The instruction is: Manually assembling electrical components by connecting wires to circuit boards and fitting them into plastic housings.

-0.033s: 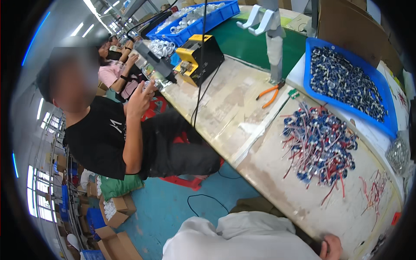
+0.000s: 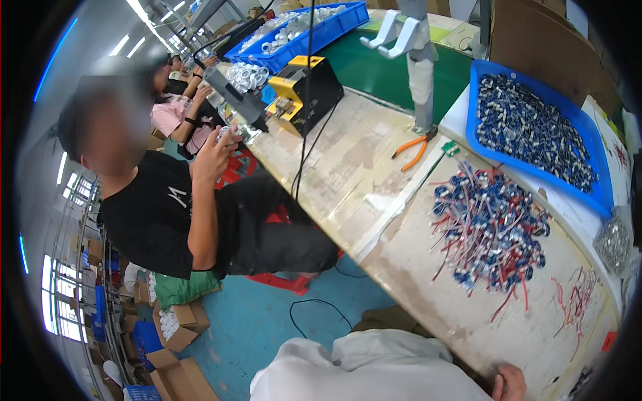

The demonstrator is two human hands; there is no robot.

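Note:
At the lower right, my right hand point(image 2: 511, 382) rests by the near edge of the worktable point(image 2: 414, 284). Its fingers are loosely bent, the thumb side stands a little apart, and nothing shows in its grasp. The picture's lower edge cuts off part of it. My left hand is out of sight; the grey-white shirt fills the bottom middle. Beyond my right hand lies a pile of small blue parts with red and white wires point(image 2: 491, 227). A smaller heap of loose red and white wires point(image 2: 575, 297) lies to its right.
A blue tray of small dark-blue parts point(image 2: 473, 123) stands at the back right. Orange-handled pliers point(image 2: 416, 152) lie near a grey post point(image 2: 421, 87). A yellow-black machine point(image 2: 304, 97) stands farther off. A co-worker in black point(image 2: 150, 214) sits left, holding something small.
The view has shifted slightly, so the table's things sit a little farther left. The co-worker's raised hand has changed its finger pose. My right hand stays by the table edge.

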